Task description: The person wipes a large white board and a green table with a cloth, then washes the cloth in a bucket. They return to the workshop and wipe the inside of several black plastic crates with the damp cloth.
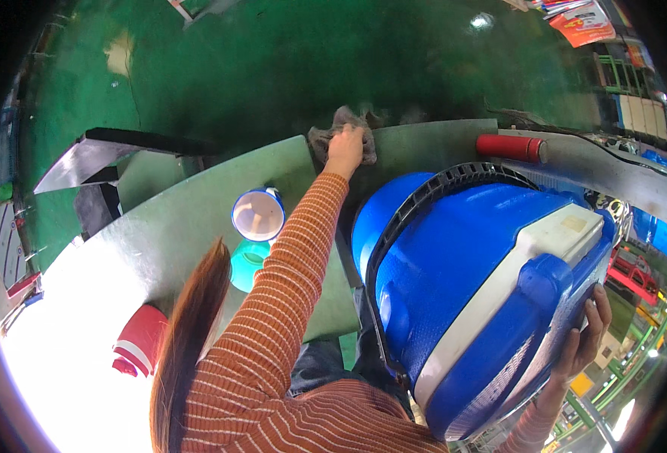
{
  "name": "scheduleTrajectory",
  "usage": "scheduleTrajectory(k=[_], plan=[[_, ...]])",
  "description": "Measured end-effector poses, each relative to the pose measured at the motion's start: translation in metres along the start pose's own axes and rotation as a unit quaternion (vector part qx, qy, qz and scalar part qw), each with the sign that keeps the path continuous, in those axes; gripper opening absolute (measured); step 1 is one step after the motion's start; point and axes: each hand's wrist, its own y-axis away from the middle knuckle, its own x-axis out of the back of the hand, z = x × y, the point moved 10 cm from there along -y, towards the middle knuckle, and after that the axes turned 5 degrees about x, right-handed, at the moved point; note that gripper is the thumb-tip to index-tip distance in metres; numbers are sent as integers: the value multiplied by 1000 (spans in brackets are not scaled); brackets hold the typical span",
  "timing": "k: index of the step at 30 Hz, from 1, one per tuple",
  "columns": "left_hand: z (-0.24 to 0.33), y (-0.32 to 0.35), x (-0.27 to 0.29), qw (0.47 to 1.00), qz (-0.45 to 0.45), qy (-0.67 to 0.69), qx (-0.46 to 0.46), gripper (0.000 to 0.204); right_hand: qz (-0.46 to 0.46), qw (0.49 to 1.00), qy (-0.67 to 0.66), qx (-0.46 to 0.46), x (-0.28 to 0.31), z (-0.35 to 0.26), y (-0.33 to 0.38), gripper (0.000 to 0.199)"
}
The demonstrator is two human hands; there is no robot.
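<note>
Head: cloth (345, 117) in left hand (345, 151)

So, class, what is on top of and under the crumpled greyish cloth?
The left hand is on top, gripping the cloth. What lies directly underneath is covered and cannot be seen.

No readable text; print too small or blurred.
Orange-red printed sheet (586, 29), far right of and beyond left hand (347, 145): lettering illegible. Small yellowish label-like patch (573, 223) on white band (541, 238) of blue container (454, 241), just beyond right hand (586, 332): any marks unreadable.
</note>
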Motion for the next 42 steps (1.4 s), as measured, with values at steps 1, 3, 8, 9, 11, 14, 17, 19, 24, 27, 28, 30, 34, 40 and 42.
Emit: scheduleTrajectory(k=[1, 3, 8, 9, 11, 14, 17, 19, 24, 27, 28, 30, 34, 40, 42], plan=[[3, 1, -6, 999, -18, 3, -28, 19, 6, 1000, 1, 1, -1, -1, -1, 39], [16, 14, -22, 991, -55, 67, -102, 21, 13, 1000, -12, -4, -2, 0, 2, 39], [23, 47, -45, 983, -104, 124, -83, 23, 7, 1000, 22, 12, 0, -2, -1, 38], [17, 58, -48, 987, -116, 102, -46, 24, 5, 999, 30, 19, 0, -4, -2, 38], [5, 75, -36, 989, -134, 51, 27, 26, 1, 999, 42, 8, -1, -7, -4, 38], [-22, 83, -23, 974, -165, 20, 157, 33, 0, 999, 41, 9, -2, -8, -7, 38], [-45, 63, 4, 970, 15, 55, 236, 26, 1, 999, 38, 17, -4, -13, -10, 38], [-45, 63, 28, 961, 76, 75, 256, 17, 8, 999, 34, 14, -1, -17, -9, 38], [-23, 87, -26, 990, 4, 25, 141, 22, 15, 999, 16, 26, -1, -28, -11, 33], [-12, 109, -55, 984, -126, 37, 124, 26, 11, 999, -5, 48, -1, -35, -13, 31], [-13, 112, -55, 979, -152, 37, 133, 26, 6, 997, 30, 70, 1, -38, -14, 31], [-17, 116, -52, 975, -161, 33, 151, 27, 16, 996, 12, 91, 2, -43, -16, 30], [-8, 137, -15, 965, -94, 93, 229, 27, 50, 990, -11, 134, 10, -48, -10, 27], [-61, 180, 10, 873, 176, 365, 272, 16, 102, 969, -33, 223, 9, -51, 2, 26], [-45, 227, 4, 818, 237, 417, 317, 16, 106, 967, -16, 230, 4, -47, 3, 26]])
